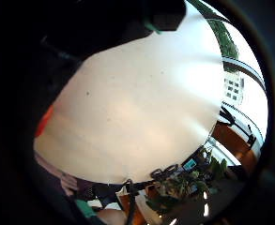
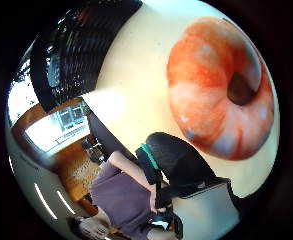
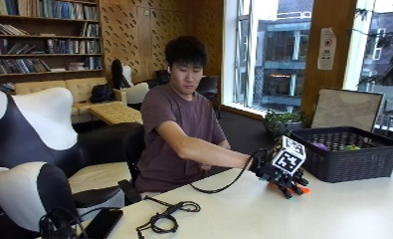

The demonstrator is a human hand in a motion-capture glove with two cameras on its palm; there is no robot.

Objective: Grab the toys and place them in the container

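Black cables [image 3: 166,219] are seen coiled on the white table [image 3: 249,209], well left of the basket [image 3: 345,152]. Just left of the basket, the gloved right hand [image 3: 282,177] is lowered over an orange ring toy [image 2: 221,87]; whether it is grasped cannot be told. Small toys [image 3: 332,147] lie inside the basket.

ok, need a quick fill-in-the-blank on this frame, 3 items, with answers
1. The gloved right hand is over an ____ toy on the table.
2. The black basket stands on the table beside the ____, away from the person.
3. The toy has a ____ through its middle, like a ring.

Missing words: orange; window; hole
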